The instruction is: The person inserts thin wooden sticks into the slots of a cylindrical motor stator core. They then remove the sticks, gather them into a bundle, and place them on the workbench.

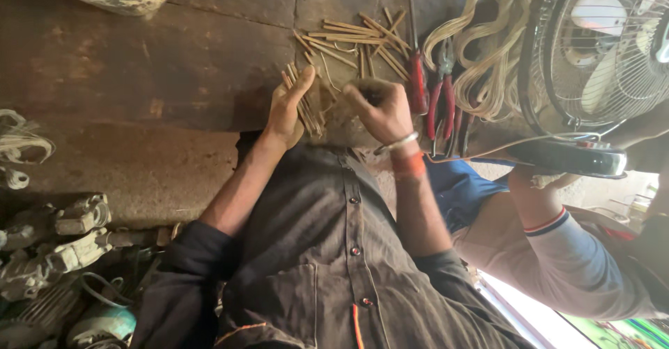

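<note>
My left hand (284, 112) is held palm-up over the dark workbench (139, 63), gripping a bundle of thin wooden sticks (305, 108) that fan out past my fingers. Just to its right, my right hand (382, 108), with a metal bangle and an orange thread at the wrist, has its fingers curled together near the bundle. Motion blur hides whether anything is pinched in them. A loose pile of the same sticks (355, 41) lies on the bench beyond both hands.
A red-handled screwdriver (417, 80) and red-handled pliers (440, 101) lie right of my right hand, beside cream wire coils (488, 49). A caged fan (603, 49) stands far right. Another person's arm (550, 244) reaches in there. Motor parts (63, 251) sit lower left.
</note>
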